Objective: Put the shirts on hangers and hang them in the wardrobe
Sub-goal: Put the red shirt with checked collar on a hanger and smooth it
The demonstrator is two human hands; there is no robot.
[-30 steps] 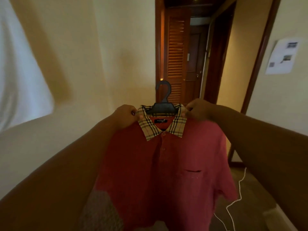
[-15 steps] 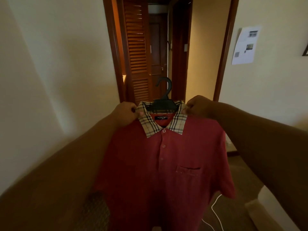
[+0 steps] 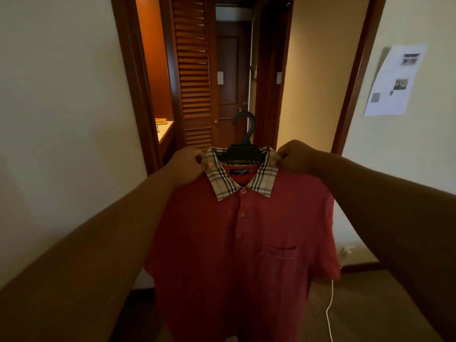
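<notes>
A red polo shirt [image 3: 237,243] with a checked collar hangs on a black plastic hanger [image 3: 243,146], whose hook stands up above the collar. I hold it out in front of me at chest height. My left hand [image 3: 187,164] pinches the shirt's left shoulder beside the collar. My right hand [image 3: 293,156] pinches the right shoulder the same way. The shirt faces me, buttons and chest pocket in view. No wardrobe interior shows.
Ahead is a wooden door frame [image 3: 133,82] into a narrow hallway with a louvred door [image 3: 193,70] and a closed door [image 3: 228,82] at the far end. A paper sheet [image 3: 394,80] is on the right wall. A white cable [image 3: 329,312] lies on the carpet.
The view has swung left to right and nearer the doorway; the hallway now sits straight ahead. Both hands keep the same hold on the shirt's shoulders.
</notes>
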